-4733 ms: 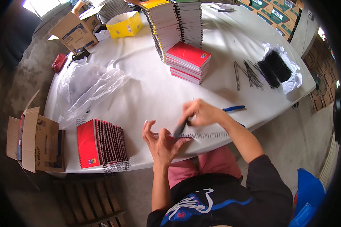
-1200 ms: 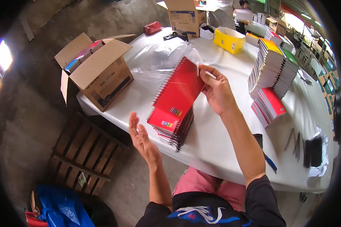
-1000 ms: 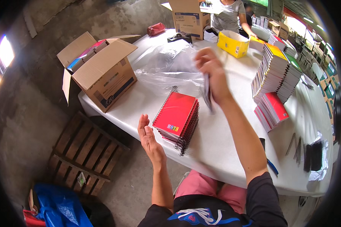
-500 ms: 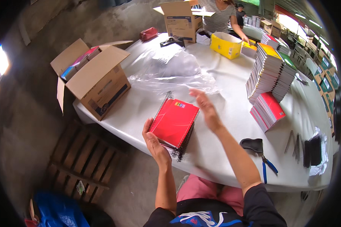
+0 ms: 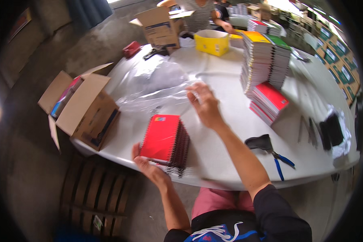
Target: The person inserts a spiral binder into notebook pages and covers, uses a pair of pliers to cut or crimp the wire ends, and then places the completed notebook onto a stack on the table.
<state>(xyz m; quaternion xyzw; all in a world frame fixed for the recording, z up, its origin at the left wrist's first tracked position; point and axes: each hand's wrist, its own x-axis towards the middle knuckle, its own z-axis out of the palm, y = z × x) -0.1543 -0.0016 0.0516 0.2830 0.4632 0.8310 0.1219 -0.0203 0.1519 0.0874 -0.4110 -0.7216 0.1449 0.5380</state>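
Note:
A stack of red-covered spiral notebooks (image 5: 160, 138) stands near the table's front edge, its black coils along the right side. My left hand (image 5: 151, 167) rests against the near left corner of that stack, fingers extended and partly hidden behind it. Beyond the stack and to its right, my right hand (image 5: 205, 105) is raised over the table, fingers apart and nothing in them. Its fingertips are near the edge of a crumpled clear plastic bag (image 5: 149, 82).
An open cardboard box (image 5: 86, 115) with notebooks sits at left. Tall notebook stacks (image 5: 256, 60) and a lower red notebook pile (image 5: 269, 101) stand at right. Nearer lie blue-handled pliers (image 5: 282, 163) and black coils (image 5: 332, 131). A person (image 5: 199, 16) works across the table near a yellow box (image 5: 211, 42).
My right hand has moved farther from the notebook stack, toward the plastic bag. The stack now sits straighter, with more of its coiled side showing. The whole view has shifted.

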